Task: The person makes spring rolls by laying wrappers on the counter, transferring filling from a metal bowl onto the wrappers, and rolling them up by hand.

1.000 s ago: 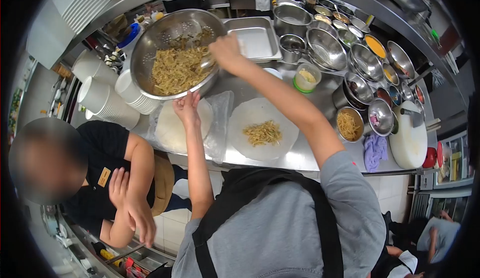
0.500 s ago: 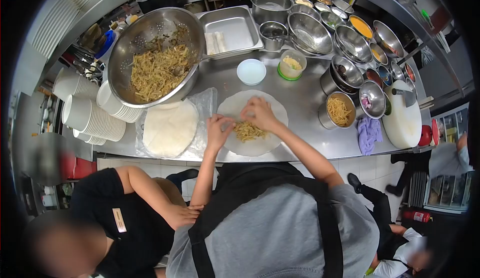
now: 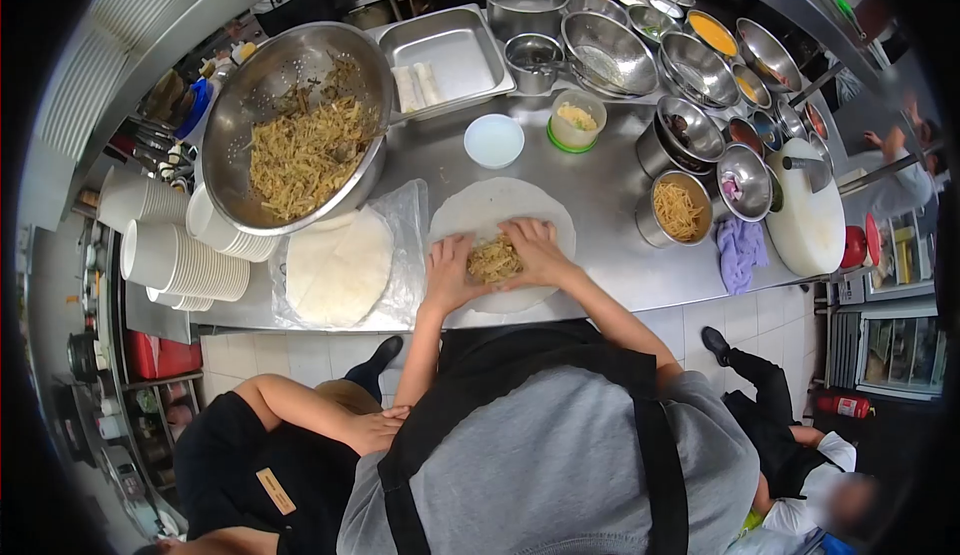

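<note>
A round white wrapper [image 3: 500, 200] lies flat on the steel counter with a mound of shredded filling [image 3: 493, 259] on it. My left hand [image 3: 450, 273] touches the mound's left side, fingers pressed together. On the right side my right hand [image 3: 535, 255] cups the mound, its fingers bent over the edge. Left of the wrapper, a stack of wrappers [image 3: 338, 267] rests on clear plastic. The large perforated bowl [image 3: 300, 145] of the same filling stands behind that stack. Two white rolls [image 3: 416, 87] lie in the metal tray [image 3: 455, 45].
Behind the wrapper stand a pale blue dish [image 3: 494, 141] and a green-rimmed tub [image 3: 576, 121]. Metal bowls and pots crowd the right, beside a purple cloth [image 3: 741, 253]. White bowls [image 3: 185, 260] are stacked at left. A person [image 3: 270, 455] stands close on the left.
Both hands have come down from the large bowl to the wrapper and now close in around the filling, which is more compact. The person at left has moved an arm beside my left arm.
</note>
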The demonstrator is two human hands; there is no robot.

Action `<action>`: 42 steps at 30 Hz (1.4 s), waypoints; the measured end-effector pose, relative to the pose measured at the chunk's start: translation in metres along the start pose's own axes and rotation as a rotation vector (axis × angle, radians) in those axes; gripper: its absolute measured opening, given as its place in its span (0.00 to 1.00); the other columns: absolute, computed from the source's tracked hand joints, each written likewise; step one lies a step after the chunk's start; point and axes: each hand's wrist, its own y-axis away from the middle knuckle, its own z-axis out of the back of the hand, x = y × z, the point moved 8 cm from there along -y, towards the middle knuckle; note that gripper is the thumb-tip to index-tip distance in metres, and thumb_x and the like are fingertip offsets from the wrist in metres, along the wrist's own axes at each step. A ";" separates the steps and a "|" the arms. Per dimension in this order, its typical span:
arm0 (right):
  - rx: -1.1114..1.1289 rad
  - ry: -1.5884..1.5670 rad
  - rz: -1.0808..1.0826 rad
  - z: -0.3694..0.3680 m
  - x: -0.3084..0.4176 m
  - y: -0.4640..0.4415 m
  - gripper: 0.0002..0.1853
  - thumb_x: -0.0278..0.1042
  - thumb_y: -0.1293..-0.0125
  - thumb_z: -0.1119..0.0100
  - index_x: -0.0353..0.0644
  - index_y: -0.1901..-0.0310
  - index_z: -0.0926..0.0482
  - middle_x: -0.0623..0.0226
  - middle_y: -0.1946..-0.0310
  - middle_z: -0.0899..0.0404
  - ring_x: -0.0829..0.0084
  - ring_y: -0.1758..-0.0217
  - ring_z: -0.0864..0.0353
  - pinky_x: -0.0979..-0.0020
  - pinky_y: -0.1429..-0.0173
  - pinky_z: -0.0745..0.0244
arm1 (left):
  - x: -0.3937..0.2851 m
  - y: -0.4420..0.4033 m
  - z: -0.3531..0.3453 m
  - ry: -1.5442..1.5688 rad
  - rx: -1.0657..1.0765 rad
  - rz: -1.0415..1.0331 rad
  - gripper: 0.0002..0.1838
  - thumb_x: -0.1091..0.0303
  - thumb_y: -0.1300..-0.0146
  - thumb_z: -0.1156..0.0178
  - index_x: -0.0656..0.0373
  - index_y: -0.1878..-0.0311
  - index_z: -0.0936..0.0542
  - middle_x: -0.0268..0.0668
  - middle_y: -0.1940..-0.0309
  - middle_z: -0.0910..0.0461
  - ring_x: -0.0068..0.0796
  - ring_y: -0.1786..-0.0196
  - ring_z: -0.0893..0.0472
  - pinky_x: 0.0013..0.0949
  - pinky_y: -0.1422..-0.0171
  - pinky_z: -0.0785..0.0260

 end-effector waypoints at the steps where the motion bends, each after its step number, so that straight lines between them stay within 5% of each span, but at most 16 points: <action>1: 0.035 0.014 0.004 -0.005 -0.003 -0.001 0.41 0.50 0.64 0.26 0.45 0.46 0.30 0.65 0.51 0.33 0.59 0.40 0.40 0.47 0.37 0.53 | -0.002 -0.004 -0.003 0.012 0.022 0.000 0.34 0.57 0.64 0.26 0.51 0.48 0.25 0.37 0.51 0.29 0.42 0.45 0.35 0.44 0.42 0.43; 9: 0.169 0.173 0.090 -0.016 -0.004 -0.006 0.31 0.47 0.61 0.26 0.45 0.53 0.23 0.68 0.57 0.29 0.62 0.40 0.38 0.39 0.34 0.60 | 0.010 -0.001 -0.008 -0.085 0.097 0.000 0.28 0.62 0.63 0.28 0.49 0.52 0.21 0.30 0.53 0.27 0.39 0.43 0.35 0.43 0.41 0.45; 15: -0.013 -0.122 0.034 0.020 0.013 -0.011 0.16 0.43 0.54 0.30 0.51 0.62 0.19 0.72 0.58 0.30 0.65 0.42 0.37 0.37 0.34 0.64 | -0.008 -0.004 0.019 0.148 0.015 0.002 0.19 0.66 0.60 0.30 0.48 0.60 0.19 0.29 0.56 0.26 0.39 0.46 0.33 0.43 0.44 0.43; 23: 0.075 -0.072 0.035 0.001 0.002 -0.002 0.04 0.37 0.51 0.33 0.53 0.75 0.19 0.73 0.59 0.31 0.67 0.42 0.38 0.38 0.33 0.63 | 0.006 -0.001 0.008 -0.003 0.017 -0.068 0.09 0.67 0.56 0.32 0.49 0.69 0.17 0.27 0.61 0.25 0.37 0.49 0.32 0.40 0.47 0.42; 30: 0.036 -0.080 0.069 -0.007 0.010 -0.016 0.06 0.36 0.52 0.33 0.53 0.71 0.19 0.72 0.56 0.30 0.67 0.43 0.37 0.39 0.33 0.63 | 0.008 0.001 0.006 -0.049 0.051 -0.062 0.06 0.66 0.55 0.31 0.49 0.71 0.17 0.25 0.65 0.24 0.33 0.52 0.31 0.39 0.48 0.41; 36: -0.016 -0.131 0.058 0.003 0.016 -0.011 0.17 0.40 0.56 0.30 0.47 0.62 0.20 0.71 0.56 0.29 0.67 0.40 0.37 0.36 0.32 0.63 | 0.004 -0.001 0.016 0.017 0.040 0.073 0.21 0.64 0.62 0.27 0.47 0.59 0.19 0.28 0.56 0.26 0.38 0.48 0.33 0.41 0.46 0.42; 42: 0.236 0.175 0.176 -0.032 0.012 -0.011 0.31 0.44 0.61 0.27 0.45 0.51 0.24 0.68 0.51 0.30 0.64 0.38 0.38 0.35 0.30 0.66 | 0.006 -0.001 -0.011 -0.040 0.120 -0.026 0.28 0.63 0.65 0.26 0.48 0.54 0.20 0.29 0.52 0.27 0.40 0.43 0.35 0.45 0.41 0.44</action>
